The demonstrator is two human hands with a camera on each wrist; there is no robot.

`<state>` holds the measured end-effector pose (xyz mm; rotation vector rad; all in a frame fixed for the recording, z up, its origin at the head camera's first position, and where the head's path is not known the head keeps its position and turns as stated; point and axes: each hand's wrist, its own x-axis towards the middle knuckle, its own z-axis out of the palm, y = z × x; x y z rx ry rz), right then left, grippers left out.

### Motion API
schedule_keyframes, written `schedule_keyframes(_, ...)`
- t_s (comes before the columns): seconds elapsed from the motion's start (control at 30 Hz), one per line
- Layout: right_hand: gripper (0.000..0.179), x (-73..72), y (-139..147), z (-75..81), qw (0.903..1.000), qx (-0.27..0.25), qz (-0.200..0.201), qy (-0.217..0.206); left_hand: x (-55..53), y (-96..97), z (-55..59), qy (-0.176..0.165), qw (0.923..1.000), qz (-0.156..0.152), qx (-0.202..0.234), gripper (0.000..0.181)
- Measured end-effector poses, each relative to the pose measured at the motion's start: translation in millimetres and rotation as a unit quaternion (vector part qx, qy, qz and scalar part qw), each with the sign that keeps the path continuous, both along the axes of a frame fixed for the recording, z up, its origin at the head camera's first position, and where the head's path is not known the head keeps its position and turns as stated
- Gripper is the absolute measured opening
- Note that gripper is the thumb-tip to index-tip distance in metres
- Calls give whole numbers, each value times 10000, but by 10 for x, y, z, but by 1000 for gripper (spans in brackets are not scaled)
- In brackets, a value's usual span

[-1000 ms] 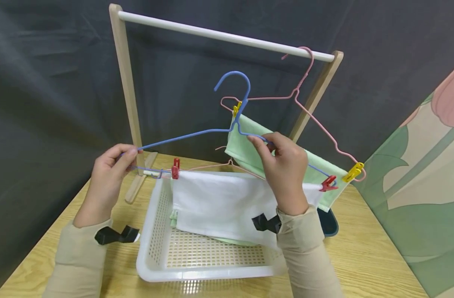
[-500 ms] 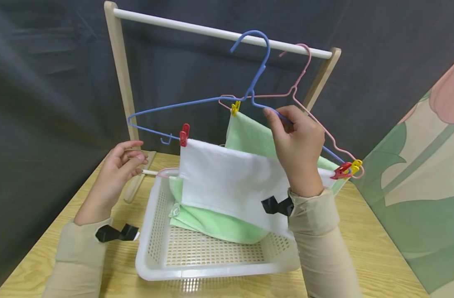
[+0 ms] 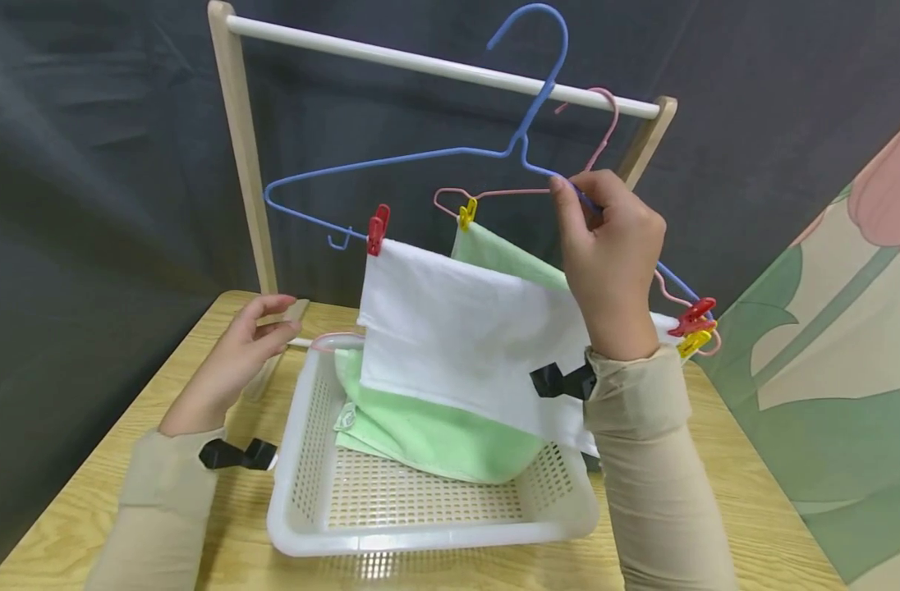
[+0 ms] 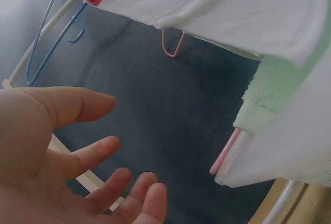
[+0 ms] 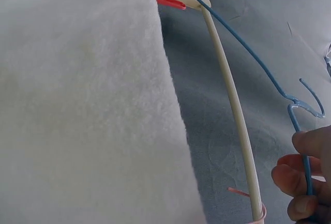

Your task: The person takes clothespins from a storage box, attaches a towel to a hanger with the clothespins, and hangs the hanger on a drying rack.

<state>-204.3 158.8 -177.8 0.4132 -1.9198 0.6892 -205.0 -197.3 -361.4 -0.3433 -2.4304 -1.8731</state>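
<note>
So far one green cloth (image 3: 505,246) hangs; our right hand (image 3: 616,254) pinches the blue hanger (image 3: 536,107), white cloth (image 3: 465,332) unhung; our left hand (image 3: 236,361), fingers apart, idles; basketed cloth (image 3: 435,439) remains.

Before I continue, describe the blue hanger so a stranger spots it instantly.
In the head view, find the white crossbar. The blue hanger overlaps it, pinched in the right hand. It carries a white towel on red clothespins, while the pink hanger on the crossbar has a green towel and yellow clothespins.
</note>
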Motion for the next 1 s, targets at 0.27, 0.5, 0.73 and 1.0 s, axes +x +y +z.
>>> schedule_keyframes(0.27,30,-55,-18,130,9997,-29,-54,-233,-59,-22,-116,-406,9976,-533,-191,72)
schedule_keyframes(0.5,27,-127,9,167,9998,31,-44,-187,-99,41,-228,-616,9934,-930,-267,83)
schedule_keyframes(0.73,24,-170,24,187,9995,75,-49,-297,-134,95,-318,-660,9894,-1271,-260,81)
schedule_keyframes(1.0,27,-201,49,177,9969,100,-198,-756,-157,128,-374,-590,9844,-1571,-524,75)
